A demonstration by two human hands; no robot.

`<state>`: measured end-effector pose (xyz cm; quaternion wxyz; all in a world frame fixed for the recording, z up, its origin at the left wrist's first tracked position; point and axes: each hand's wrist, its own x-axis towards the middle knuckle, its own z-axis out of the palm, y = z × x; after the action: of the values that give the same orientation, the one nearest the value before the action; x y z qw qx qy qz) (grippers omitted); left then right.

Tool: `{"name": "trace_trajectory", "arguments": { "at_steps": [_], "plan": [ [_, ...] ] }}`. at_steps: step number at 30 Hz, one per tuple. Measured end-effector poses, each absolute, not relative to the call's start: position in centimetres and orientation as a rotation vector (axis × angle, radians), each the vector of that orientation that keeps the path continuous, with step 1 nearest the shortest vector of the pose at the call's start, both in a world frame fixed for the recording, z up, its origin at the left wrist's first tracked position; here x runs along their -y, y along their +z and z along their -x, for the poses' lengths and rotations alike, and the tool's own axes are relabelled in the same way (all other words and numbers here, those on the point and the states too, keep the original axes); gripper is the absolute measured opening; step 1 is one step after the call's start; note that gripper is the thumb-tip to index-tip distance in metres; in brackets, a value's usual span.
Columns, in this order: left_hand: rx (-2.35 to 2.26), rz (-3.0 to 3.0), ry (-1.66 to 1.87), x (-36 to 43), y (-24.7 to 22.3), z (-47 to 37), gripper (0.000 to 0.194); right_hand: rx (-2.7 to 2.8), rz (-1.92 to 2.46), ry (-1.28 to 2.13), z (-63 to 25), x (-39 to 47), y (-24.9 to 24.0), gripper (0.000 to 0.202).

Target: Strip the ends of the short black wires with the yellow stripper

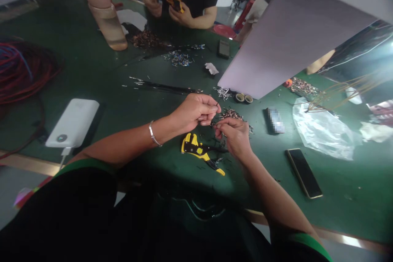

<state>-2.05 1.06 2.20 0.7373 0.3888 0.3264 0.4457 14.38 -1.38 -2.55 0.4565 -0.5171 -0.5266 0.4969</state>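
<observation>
My left hand [196, 110] is closed in a pinch around a thin black wire [218, 101], which shows faintly at its fingertips. Just to the right and slightly lower, my right hand [235, 134] has its thumb and forefinger pressed together at the wire's lower part; the exact tip is too small to make out. Below both hands lies a yellow and black wire stripper [200, 150]. Behind my right hand is a heap of small copper-coloured pieces [232, 114], and beyond it some silvery small pieces [223, 92]. A bundle of black wires [166, 87] stretches left behind my left hand.
A white power bank [73, 120] and coiled red wires [24, 69] lie left; a bottle [107, 24] stands behind. Right are a phone [303, 172], a plastic bag [321, 131] and a large pale panel [285, 37]. Opposite, a person holds a yellow tool [175, 1].
</observation>
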Motion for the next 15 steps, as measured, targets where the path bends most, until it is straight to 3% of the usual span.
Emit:
{"name": "trace_trajectory", "arguments": {
  "at_steps": [15],
  "plan": [
    [-0.727,-0.829,0.928,0.3,2.6,1.6,0.017,1.709,1.333,0.764,-13.5,1.1,-1.5,0.021]
  ]
}}
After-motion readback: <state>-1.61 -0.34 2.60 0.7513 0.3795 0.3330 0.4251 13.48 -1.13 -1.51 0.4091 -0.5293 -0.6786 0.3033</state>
